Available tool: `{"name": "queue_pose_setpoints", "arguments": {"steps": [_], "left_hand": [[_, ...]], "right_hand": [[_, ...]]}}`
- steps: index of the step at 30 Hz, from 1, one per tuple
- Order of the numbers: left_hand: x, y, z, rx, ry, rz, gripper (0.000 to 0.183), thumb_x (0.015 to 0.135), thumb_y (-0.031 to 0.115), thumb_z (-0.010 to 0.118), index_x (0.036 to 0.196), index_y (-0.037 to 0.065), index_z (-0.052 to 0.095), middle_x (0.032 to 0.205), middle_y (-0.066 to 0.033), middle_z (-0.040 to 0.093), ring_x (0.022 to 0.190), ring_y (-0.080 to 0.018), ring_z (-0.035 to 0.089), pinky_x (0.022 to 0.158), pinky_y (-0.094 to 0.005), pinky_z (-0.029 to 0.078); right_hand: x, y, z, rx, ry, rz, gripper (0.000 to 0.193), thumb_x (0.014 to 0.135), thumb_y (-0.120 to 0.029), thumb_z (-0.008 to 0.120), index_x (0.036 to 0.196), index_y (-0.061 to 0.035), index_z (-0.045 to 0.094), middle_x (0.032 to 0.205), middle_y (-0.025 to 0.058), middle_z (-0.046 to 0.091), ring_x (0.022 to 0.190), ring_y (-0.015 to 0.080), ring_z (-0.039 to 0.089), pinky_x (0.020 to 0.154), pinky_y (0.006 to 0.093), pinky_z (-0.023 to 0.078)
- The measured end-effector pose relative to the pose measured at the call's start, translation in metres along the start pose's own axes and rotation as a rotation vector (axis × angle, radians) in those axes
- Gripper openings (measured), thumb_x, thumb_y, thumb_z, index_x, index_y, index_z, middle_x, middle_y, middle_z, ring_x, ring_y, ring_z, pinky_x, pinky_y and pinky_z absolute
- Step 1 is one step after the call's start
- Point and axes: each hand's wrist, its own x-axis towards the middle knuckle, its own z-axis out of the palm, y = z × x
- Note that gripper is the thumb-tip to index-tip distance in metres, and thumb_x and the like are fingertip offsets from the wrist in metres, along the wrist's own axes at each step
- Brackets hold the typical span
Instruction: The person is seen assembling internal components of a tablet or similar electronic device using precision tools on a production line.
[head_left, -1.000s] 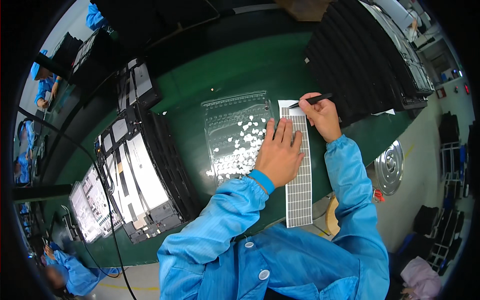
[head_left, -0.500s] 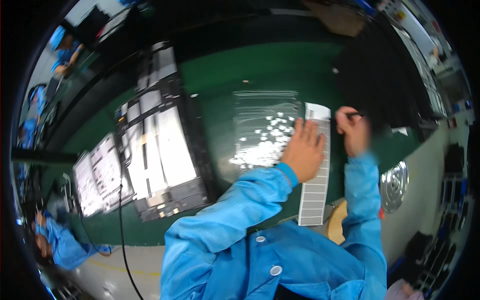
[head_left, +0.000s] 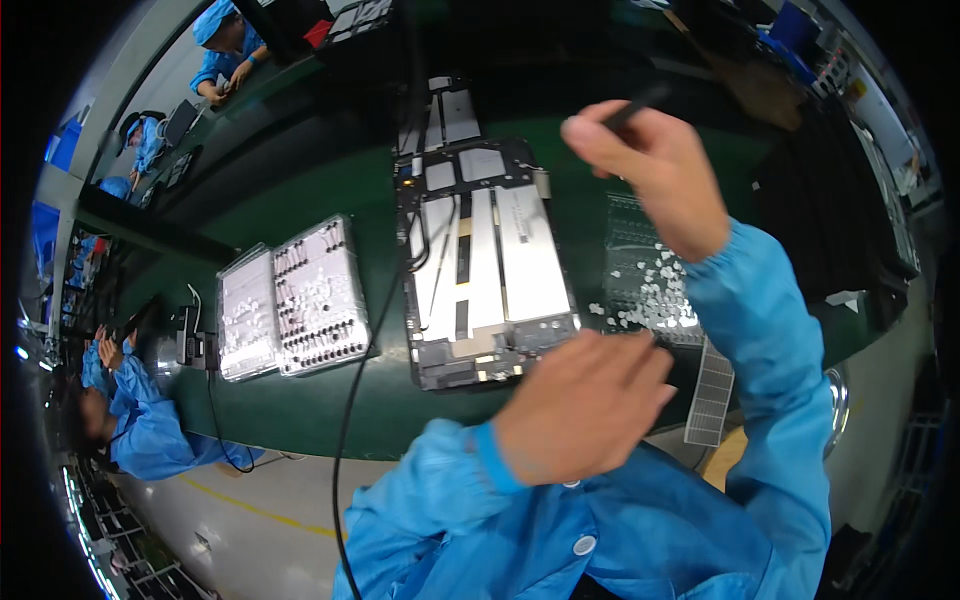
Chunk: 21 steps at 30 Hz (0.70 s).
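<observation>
My right hand (head_left: 660, 170) is raised above the table, its fingers closed round a dark, slim pen-like tool (head_left: 632, 108). The tool's tip is blurred. My left hand (head_left: 585, 405) hovers by the lower right corner of an opened tablet (head_left: 530, 250), fingers stretched out and nothing visible in them. The tablet lies with its silver battery cells and black circuit board exposed. Right of it is a clear plastic sheet or tray (head_left: 628, 230) bearing many small white pieces (head_left: 660, 290), partly hidden by my right arm. A grey-and-white gridded label strip (head_left: 709, 395) lies below that.
Two clear trays (head_left: 318, 300) of small parts lie to the left, beside a small black stand (head_left: 194, 345). A black cable (head_left: 346, 440) hangs across the table's front edge. Black sheets or cases (head_left: 830, 220) are stacked at right. Co-workers (head_left: 150, 410) sit at the left.
My left hand has left the label strip and moved toward the tablet. My right hand has risen and moved left with the dark tool. The view has swung left.
</observation>
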Motion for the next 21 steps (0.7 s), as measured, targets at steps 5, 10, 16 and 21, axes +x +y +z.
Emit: {"name": "queue_pose_setpoints", "arguments": {"steps": [5,10,16,21], "left_hand": [[-0.029,-0.038,-0.076,0.157,0.219,-0.187,0.027,0.085,0.003,0.069,0.112,-0.003,0.067,0.114,-0.0210,0.069,0.095,-0.0355,0.069,0.083,-0.0415,0.055],[-0.036,-0.073,-0.091,0.229,0.252,-0.187,0.027,0.086,0.005,0.069,0.112,-0.003,0.066,0.116,-0.0226,0.068,0.098,-0.0381,0.068,0.088,-0.0421,0.055],[-0.037,-0.091,-0.103,0.232,0.231,-0.208,0.027,0.087,0.005,0.070,0.113,-0.003,0.066,0.118,-0.0229,0.067,0.099,-0.0392,0.068,0.085,-0.0429,0.055],[-0.035,-0.097,-0.104,0.221,0.228,-0.198,0.030,0.086,0.004,0.071,0.115,-0.004,0.065,0.119,-0.0226,0.067,0.100,-0.0389,0.068,0.084,-0.0432,0.056]], "right_hand": [[0.048,0.025,0.070,0.071,-0.026,0.031,0.032,0.091,-0.030,0.076,0.101,0.0004,0.073,0.086,0.0042,0.069,0.076,0.0105,0.059,0.069,0.0278,0.048],[0.059,0.030,0.100,0.099,0.005,0.157,0.025,0.091,-0.022,0.076,0.098,0.0018,0.072,0.080,0.0042,0.067,0.069,0.0102,0.058,0.062,0.0271,0.047],[0.060,0.040,0.104,-0.009,0.023,0.098,0.023,0.090,-0.020,0.076,0.094,0.0018,0.072,0.075,0.0020,0.064,0.066,0.0075,0.053,0.059,0.0266,0.045],[0.062,0.038,0.103,-0.065,-0.006,0.128,0.013,0.090,-0.009,0.073,0.098,0.0005,0.069,0.076,0.0019,0.064,0.067,0.0073,0.057,0.061,0.0239,0.047]]}}
